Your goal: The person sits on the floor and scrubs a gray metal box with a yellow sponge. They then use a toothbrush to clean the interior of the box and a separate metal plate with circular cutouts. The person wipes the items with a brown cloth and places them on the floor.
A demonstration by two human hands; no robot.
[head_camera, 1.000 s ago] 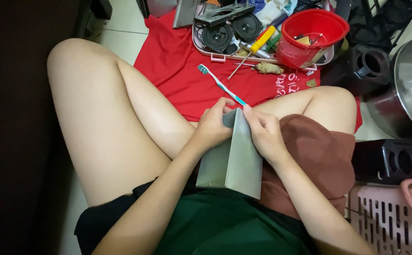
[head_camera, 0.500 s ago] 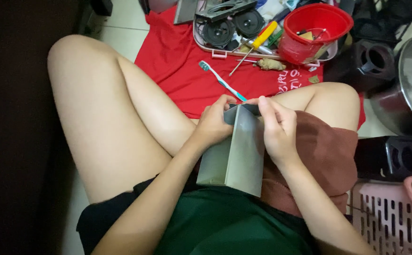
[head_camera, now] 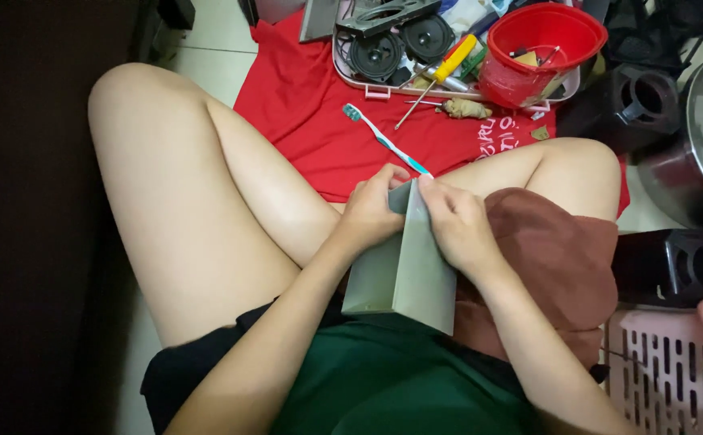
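- Resting on the lap: grey box panel, likely stiff, light, smooth; best held along its edges.
- Left hand and right hand both pinch its top edge.
- Toothbrush lies just beyond the grip, on red cloth.

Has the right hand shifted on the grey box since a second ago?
Yes. The right hand slid along the grey box toward its far end, closer to the toothbrush lying on the red cloth.

Toothbrush; red bowl; speakers
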